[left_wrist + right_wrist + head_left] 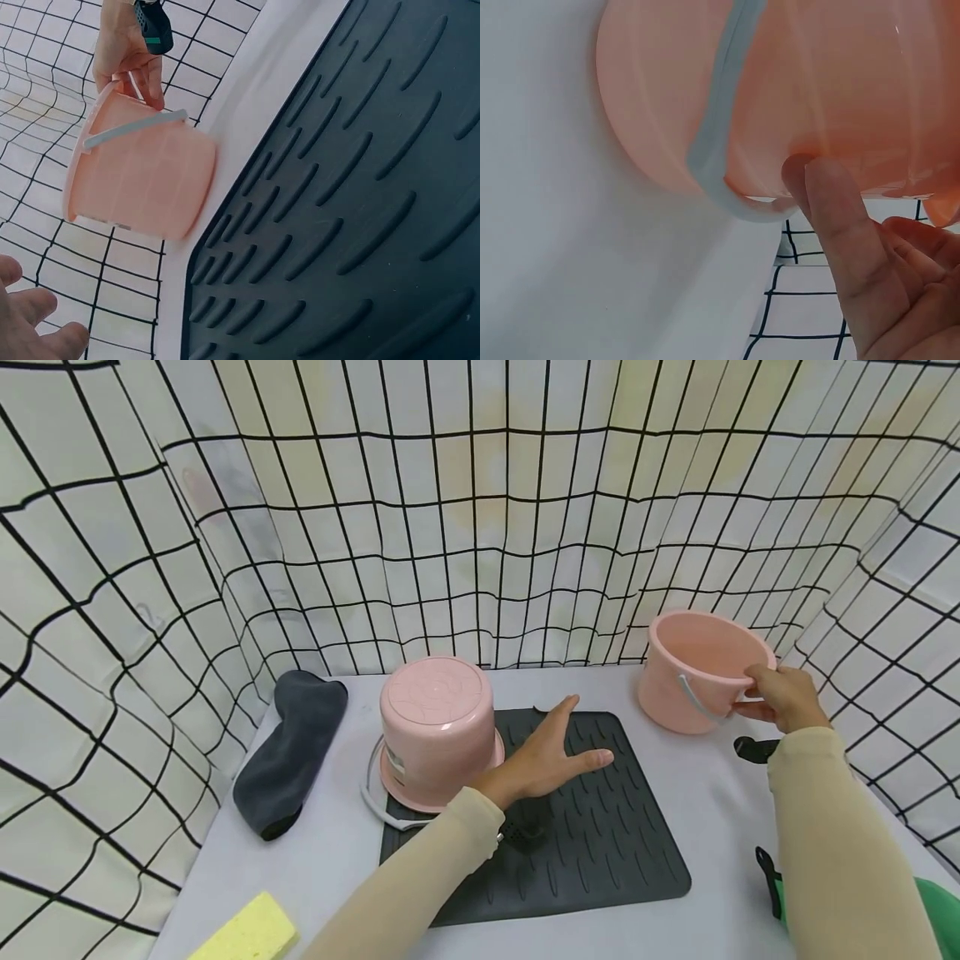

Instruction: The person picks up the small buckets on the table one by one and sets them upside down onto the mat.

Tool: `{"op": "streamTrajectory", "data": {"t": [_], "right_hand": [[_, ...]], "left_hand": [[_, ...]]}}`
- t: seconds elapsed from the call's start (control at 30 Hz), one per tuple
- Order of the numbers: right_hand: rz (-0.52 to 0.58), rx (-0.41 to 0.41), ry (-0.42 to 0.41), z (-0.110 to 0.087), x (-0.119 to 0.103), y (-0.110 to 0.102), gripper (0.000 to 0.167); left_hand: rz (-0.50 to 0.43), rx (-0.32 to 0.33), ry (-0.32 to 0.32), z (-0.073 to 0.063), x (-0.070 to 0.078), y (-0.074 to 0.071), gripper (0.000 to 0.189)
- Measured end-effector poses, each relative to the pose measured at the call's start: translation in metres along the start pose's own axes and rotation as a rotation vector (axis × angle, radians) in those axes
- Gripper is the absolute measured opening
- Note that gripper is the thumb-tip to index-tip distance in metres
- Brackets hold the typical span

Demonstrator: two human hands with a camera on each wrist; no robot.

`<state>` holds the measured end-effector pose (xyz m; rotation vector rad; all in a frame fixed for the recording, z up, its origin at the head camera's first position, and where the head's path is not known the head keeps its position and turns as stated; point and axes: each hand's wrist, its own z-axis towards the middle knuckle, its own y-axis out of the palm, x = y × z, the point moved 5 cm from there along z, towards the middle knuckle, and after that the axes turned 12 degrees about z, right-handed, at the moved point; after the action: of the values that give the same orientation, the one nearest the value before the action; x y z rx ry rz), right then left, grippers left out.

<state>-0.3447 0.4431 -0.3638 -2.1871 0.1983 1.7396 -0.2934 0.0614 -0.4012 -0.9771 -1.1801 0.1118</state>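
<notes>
At the right of the head view, my right hand [787,695] grips the rim of an upright pink bucket [686,693] with a pale grey handle. The handle [720,97] hangs against the bucket's side in the right wrist view, where fingers [840,217] touch the outer wall. My left hand [543,758] is spread over the dark ridged mat [600,852], holding nothing. Beside that wrist, a second pink bucket [438,727] stands upside down on the mat's left part, its grey handle lying at the base. The left wrist view shows only left fingertips [64,341] at the lower left.
A dark grey cloth [288,756] lies on the white table's left side. Nearer the front is a yellow sponge [251,935]. A green item [937,914] with a black loop lies partly under the right sleeve. Black netting [472,527] over white walls encloses the table.
</notes>
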Motion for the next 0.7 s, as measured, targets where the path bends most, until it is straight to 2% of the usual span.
{"op": "streamTrajectory", "data": {"t": [0.3,0.57,0.7], "right_hand": [[0.0,0.098,0.02,-0.001,-0.002,-0.002,0.024],[-0.074,0.093,-0.002,-0.014,-0.016,0.007,0.049],[-0.101,0.073,-0.048,-0.026,-0.028,0.017,0.051]], "left_hand": [[-0.011,-0.016,-0.005,0.004,-0.003,0.005,0.1],[-0.033,-0.023,-0.014,0.003,-0.003,0.007,0.101],[-0.048,-0.022,-0.014,0.003,-0.005,0.008,0.101]]}}
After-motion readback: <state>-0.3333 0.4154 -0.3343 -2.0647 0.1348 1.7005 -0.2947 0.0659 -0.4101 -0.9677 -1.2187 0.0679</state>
